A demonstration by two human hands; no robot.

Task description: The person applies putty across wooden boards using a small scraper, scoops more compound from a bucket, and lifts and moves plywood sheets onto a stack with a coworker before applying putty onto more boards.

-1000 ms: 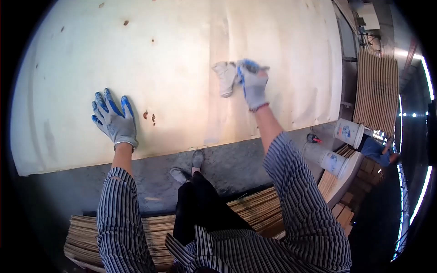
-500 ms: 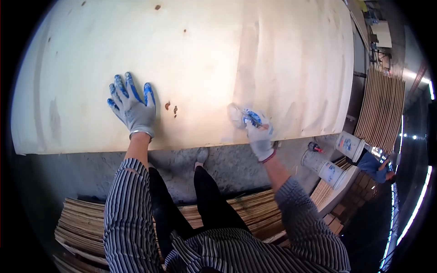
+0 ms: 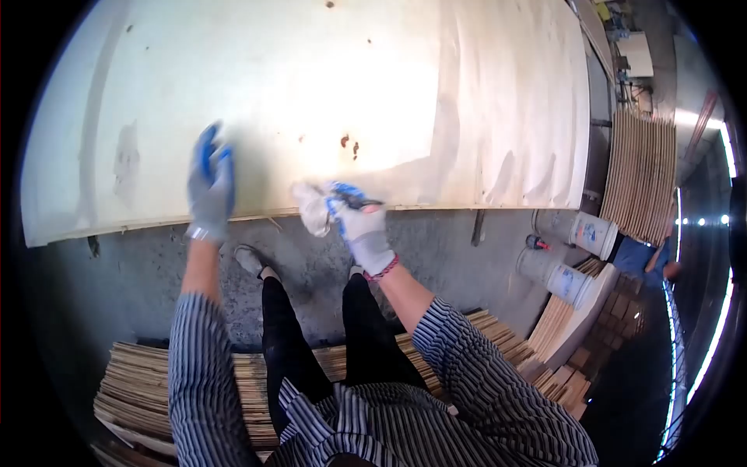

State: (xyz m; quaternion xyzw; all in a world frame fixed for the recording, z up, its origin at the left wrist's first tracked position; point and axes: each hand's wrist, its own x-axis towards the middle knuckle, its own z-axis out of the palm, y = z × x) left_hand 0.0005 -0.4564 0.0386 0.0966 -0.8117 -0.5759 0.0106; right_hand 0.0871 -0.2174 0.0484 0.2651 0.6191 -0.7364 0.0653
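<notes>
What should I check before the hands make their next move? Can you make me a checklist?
1. Right hand holding the pale cloth: ok.
2. Left hand away from the cloth: ok.
3. Left hand pressing on the board: cannot tell; it's blurred.
4. Gloves on both hands: ok.
5. Board free of grey patches: not ok; several show.

A grey, scuffed concrete floor (image 3: 443,257) runs across the middle. Low stacks of thin wooden sheets (image 3: 144,381) line it from eight to five o'clock; a ribbed stack (image 3: 640,167) stands between two and three. White buckets (image 3: 594,235) sit at three, while bright light strips (image 3: 711,342) cut the gloom near four.
</notes>
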